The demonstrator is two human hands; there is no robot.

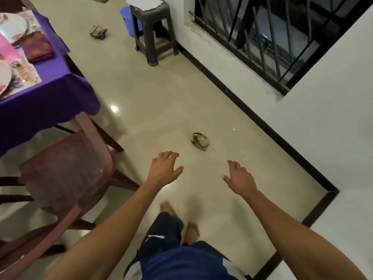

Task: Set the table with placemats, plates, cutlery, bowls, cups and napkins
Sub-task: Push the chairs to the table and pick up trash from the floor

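Both hands empty, left hand (163, 168) and right hand (240, 179) well apart from table (50, 87).

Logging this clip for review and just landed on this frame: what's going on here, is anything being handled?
Nothing is being handled. The person stands barefoot on the tiled floor, beside the table, with the left hand and right hand both held out, fingers spread and empty. The table, under a purple cloth, already carries plates, placemats and a folded patterned napkin. A brown chair stands by it. Two crumpled scraps lie on the floor.
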